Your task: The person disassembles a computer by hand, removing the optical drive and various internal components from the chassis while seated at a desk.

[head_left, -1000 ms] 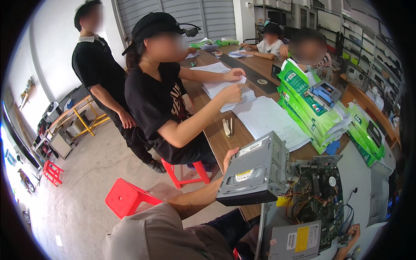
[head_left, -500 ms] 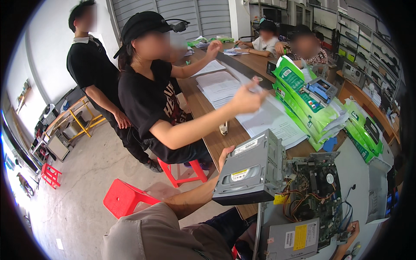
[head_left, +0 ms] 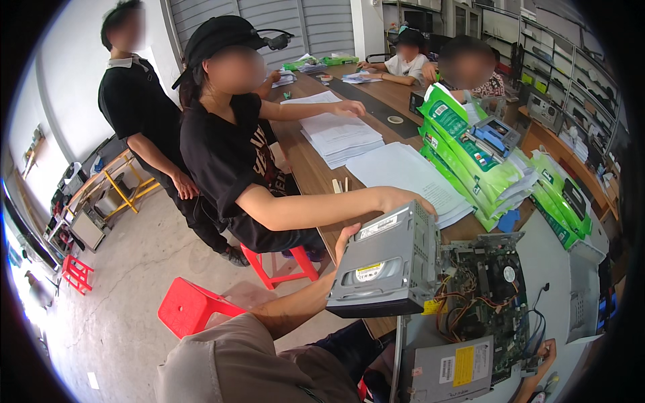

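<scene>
My left hand (head_left: 345,240) grips the left side of a grey metal optical drive (head_left: 388,263), holding it up over the table edge. A co-worker in a black shirt and cap rests a hand (head_left: 403,199) on the drive's top rear corner. Below and right of the drive lies an open computer case (head_left: 484,295) with a circuit board, fan and bundled wires. A second grey drive (head_left: 451,368) sits in the case's front. My right hand (head_left: 545,349) shows small at the lower right by the case's edge; its fingers are too small to read.
Stacks of white paper (head_left: 339,134) and green-and-white packages (head_left: 470,158) cover the wooden table (head_left: 306,168). Red plastic stools (head_left: 191,309) stand on the concrete floor to the left. Another person stands at the back left; two more sit at the far end. Shelves line the right wall.
The co-worker's hand has come down from the papers onto the top of the drive, and their other hand has reached out to the paper stack. My left hand keeps hold of the drive.
</scene>
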Demonstrator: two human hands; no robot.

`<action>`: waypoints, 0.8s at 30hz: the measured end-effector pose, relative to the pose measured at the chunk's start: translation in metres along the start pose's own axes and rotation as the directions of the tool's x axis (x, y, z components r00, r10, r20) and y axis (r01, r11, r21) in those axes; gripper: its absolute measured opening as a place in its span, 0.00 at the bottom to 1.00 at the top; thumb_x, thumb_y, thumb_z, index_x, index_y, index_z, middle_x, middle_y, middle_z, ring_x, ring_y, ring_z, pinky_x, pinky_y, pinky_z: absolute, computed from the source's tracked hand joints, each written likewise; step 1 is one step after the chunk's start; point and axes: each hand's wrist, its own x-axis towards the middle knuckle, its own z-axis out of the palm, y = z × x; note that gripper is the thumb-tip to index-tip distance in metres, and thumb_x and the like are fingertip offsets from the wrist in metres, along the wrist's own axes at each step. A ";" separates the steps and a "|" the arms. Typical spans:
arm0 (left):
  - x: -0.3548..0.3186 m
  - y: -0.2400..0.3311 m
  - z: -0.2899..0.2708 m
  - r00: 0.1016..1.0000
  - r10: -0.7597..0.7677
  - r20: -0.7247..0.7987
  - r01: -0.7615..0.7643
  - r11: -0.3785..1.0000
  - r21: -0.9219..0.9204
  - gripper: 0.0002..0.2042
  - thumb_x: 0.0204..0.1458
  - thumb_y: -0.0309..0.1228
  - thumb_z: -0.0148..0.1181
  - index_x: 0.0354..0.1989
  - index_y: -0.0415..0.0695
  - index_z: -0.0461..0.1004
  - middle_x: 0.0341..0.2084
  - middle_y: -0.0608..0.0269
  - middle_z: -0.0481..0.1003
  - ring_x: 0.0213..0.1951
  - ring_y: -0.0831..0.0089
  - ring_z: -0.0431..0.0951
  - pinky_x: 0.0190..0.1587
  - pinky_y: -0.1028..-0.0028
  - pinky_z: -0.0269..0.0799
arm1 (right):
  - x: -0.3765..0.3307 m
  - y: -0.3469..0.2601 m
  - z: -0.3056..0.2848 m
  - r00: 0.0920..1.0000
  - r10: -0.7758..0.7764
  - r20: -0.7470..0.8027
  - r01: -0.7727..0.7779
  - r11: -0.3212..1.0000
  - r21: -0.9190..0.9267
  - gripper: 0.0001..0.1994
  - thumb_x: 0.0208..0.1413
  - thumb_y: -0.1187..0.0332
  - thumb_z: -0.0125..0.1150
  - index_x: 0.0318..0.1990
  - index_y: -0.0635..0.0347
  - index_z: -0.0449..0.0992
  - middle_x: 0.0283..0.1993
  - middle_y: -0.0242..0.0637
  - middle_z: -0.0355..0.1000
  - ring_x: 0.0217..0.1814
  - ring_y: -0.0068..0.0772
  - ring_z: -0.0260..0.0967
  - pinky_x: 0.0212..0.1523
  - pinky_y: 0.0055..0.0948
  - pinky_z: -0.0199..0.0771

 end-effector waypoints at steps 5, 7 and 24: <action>0.001 0.001 -0.004 1.000 0.023 0.005 -0.023 1.000 -0.002 0.32 0.52 0.51 0.52 0.59 0.37 0.70 0.50 0.46 0.76 0.47 0.53 0.79 0.52 0.59 0.74 | -0.001 -0.003 0.002 0.999 -0.020 0.041 0.016 0.996 0.084 0.13 0.63 0.72 0.48 0.28 0.52 0.53 0.21 0.17 0.43 0.24 0.11 0.38 0.25 0.21 0.36; 0.002 0.001 -0.006 1.000 0.029 0.005 -0.029 1.000 0.000 0.32 0.52 0.51 0.52 0.59 0.37 0.70 0.50 0.46 0.76 0.47 0.53 0.79 0.52 0.59 0.74 | 0.001 0.002 -0.001 0.998 -0.036 0.045 0.033 0.997 0.068 0.12 0.63 0.73 0.47 0.28 0.52 0.53 0.21 0.17 0.43 0.23 0.11 0.38 0.25 0.21 0.37; 0.003 -0.002 -0.008 0.987 0.124 -0.099 -0.114 0.989 0.094 0.32 0.52 0.50 0.53 0.58 0.36 0.70 0.51 0.46 0.75 0.47 0.53 0.78 0.52 0.60 0.73 | 0.003 0.015 -0.007 0.999 -0.022 0.031 0.025 0.995 -0.096 0.10 0.53 0.76 0.47 0.24 0.52 0.55 0.20 0.18 0.45 0.23 0.11 0.40 0.26 0.20 0.38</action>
